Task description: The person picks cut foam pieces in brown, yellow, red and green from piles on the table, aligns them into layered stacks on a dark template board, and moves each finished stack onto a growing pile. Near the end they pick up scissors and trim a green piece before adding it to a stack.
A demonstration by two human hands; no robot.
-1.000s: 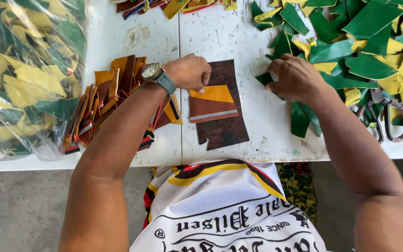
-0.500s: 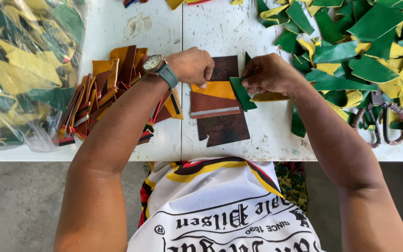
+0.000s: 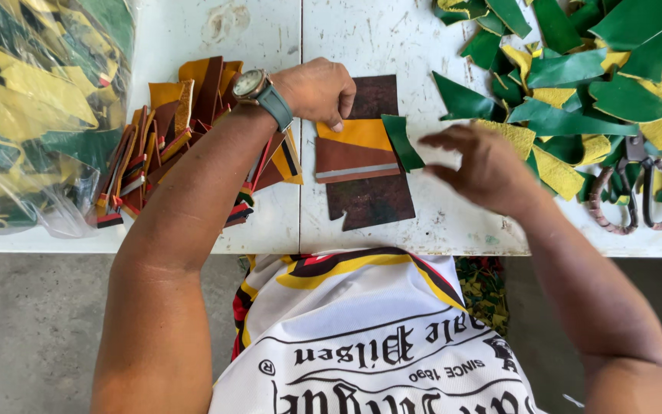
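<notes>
A small stack of flat leather pieces [image 3: 362, 153], dark brown at the bottom with a yellow piece, a reddish-brown strip and a green sliver on top, lies on the white table [image 3: 216, 38] near its front edge. The left hand [image 3: 319, 90], wearing a wristwatch [image 3: 250, 83], presses curled fingers onto the yellow piece. The right hand [image 3: 484, 165] hovers just beside the green sliver, fingers spread and holding nothing. A fanned pile of brown and yellow layered strips [image 3: 170, 146] lies left; green and yellow scraps [image 3: 576, 77] and scissors [image 3: 637, 184] lie right; a clear bag of scraps [image 3: 32, 115] sits far left.
</notes>
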